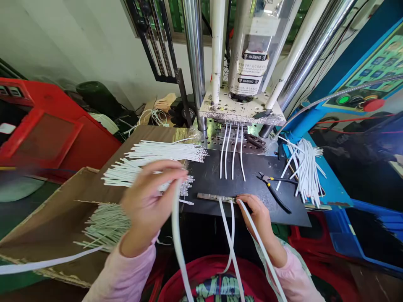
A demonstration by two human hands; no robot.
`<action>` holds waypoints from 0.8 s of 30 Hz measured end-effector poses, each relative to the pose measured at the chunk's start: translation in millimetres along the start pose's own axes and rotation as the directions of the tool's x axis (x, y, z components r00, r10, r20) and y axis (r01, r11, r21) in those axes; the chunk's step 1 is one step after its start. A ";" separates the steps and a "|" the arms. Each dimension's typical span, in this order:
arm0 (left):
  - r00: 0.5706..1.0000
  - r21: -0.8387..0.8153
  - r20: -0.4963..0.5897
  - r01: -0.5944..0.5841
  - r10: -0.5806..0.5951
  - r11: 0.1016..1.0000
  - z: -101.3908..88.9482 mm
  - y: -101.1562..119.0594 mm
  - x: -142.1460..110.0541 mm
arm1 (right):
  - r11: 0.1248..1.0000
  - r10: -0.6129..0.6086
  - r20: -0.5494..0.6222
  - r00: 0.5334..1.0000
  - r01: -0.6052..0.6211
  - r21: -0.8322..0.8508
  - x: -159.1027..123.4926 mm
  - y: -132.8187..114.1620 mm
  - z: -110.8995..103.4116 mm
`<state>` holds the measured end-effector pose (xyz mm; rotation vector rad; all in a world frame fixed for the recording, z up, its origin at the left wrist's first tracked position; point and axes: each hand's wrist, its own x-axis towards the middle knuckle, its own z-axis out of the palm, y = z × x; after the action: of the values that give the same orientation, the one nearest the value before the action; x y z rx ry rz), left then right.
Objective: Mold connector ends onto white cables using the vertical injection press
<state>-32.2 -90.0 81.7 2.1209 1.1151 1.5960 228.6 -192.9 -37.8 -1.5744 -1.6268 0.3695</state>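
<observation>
My left hand (pixel 147 199), slightly blurred, is closed in a pinch on the end of a white cable (pixel 176 228) that hangs down toward my lap. My right hand (pixel 258 216) grips the right end of a narrow metal strip (pixel 209 196) with slots, near the front edge of the black work plate (pixel 208 176). Two white cables run from the strip down to my lap and cross each other. Another white cable (pixel 260 243) comes out beside my right fingers; its end is partly hidden by them.
A press (pixel 242 109) with warning labels stands behind, several white cables under its head. Bundles of white cables lie left (pixel 163 151) and right (pixel 307 167). Yellow-black cutting pliers (pixel 273 191) rest on the plate. A cardboard box (pixel 56 226) holds more cables.
</observation>
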 end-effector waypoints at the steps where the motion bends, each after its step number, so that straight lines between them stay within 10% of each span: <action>1: 0.996 -0.051 0.080 0.047 -0.043 0.998 13.3 -4.6 -13.1 | 1.000 0.005 -0.001 1.000 -0.005 -0.007 -1.0 0.0 0.4; 5: 0.902 -0.107 0.358 0.295 -0.239 0.950 56.5 -30.2 -61.9 | 0.999 0.025 -0.015 1.000 -0.026 -0.031 -4.9 1.2 4.8; 12: 0.852 -0.068 0.426 0.365 -0.304 0.928 70.4 -49.7 -82.6 | 1.000 0.028 -0.009 1.000 -0.028 -0.002 -4.0 1.8 4.7; 24: 0.838 0.101 0.539 -0.159 0.081 0.982 62.6 -42.4 -85.0 | 0.984 0.095 -0.037 0.995 -0.088 0.152 8.2 -1.1 -7.8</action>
<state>-1.9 -107.0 -26.6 2.5460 0.9330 0.8753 234.4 -188.0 -29.3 -1.5354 -1.4616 0.4916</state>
